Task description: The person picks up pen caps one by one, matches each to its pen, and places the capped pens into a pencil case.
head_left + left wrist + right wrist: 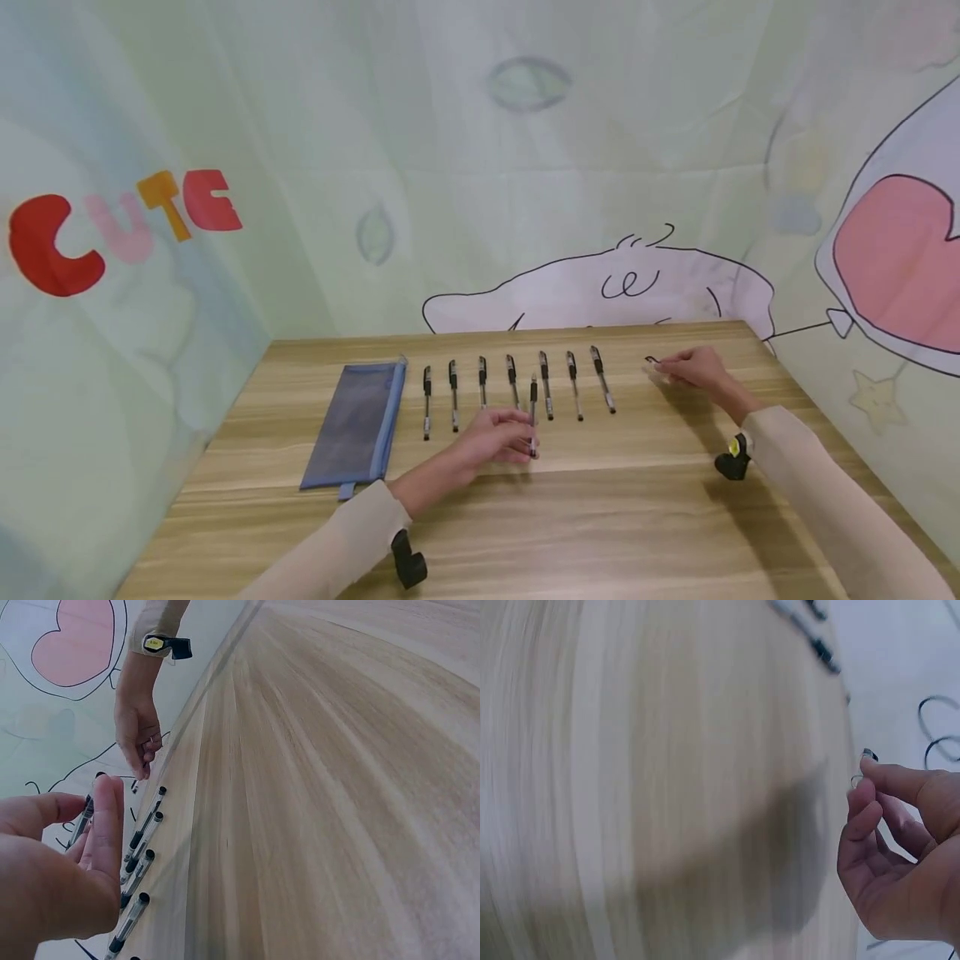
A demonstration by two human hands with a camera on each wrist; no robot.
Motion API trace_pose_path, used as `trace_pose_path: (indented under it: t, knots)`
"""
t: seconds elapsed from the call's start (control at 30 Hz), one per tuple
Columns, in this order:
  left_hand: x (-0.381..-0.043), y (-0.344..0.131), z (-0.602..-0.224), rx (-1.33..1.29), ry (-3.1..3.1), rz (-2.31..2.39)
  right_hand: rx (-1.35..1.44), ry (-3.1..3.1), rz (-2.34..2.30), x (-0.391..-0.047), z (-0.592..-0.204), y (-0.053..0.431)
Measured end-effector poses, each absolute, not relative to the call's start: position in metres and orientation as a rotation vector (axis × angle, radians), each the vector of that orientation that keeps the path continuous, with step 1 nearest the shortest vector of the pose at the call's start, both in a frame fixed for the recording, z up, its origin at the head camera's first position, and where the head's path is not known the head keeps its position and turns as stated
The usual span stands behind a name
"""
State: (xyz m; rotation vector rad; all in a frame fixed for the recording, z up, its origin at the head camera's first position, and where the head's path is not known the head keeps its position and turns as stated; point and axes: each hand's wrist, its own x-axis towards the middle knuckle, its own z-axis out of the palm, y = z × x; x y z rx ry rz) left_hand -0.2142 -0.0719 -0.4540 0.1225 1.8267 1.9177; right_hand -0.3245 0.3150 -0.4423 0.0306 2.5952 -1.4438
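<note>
My left hand point(495, 435) pinches a gel pen point(533, 408) upright between thumb and fingers, its bare pale tip pointing up and its black grip just below. In the left wrist view the same pen point(81, 825) is partly hidden behind the fingers. Off to the right, my right hand point(696, 367) pinches a small clear pen cap with a black clip point(652, 360); its dark end point(869, 754) pokes out past the fingertips in the right wrist view. Several capped gel pens point(547, 387) lie in a row on the table behind my left hand.
A blue mesh zip pouch point(348, 425) lies left of the pen row, near my left forearm. The wooden table point(600, 517) ends at a printed cloth backdrop point(337, 250) behind and at both sides. A black wrist mount point(408, 560) sticks out from the left sleeve.
</note>
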Motion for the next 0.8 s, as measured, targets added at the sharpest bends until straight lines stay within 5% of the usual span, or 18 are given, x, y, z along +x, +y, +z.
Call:
trace_pose_path:
  t: [0.47,0.8]
  knots:
    - [-0.213,-0.06,-0.45,0.142,1.808,1.903,-0.207,2.001,-1.621,-0.307,-0.409,0.25]
    - [-0.212,-0.053,-0.449,0.158,1.807,1.886,-0.122,1.935,-1.705,-0.303,-0.398,0.223]
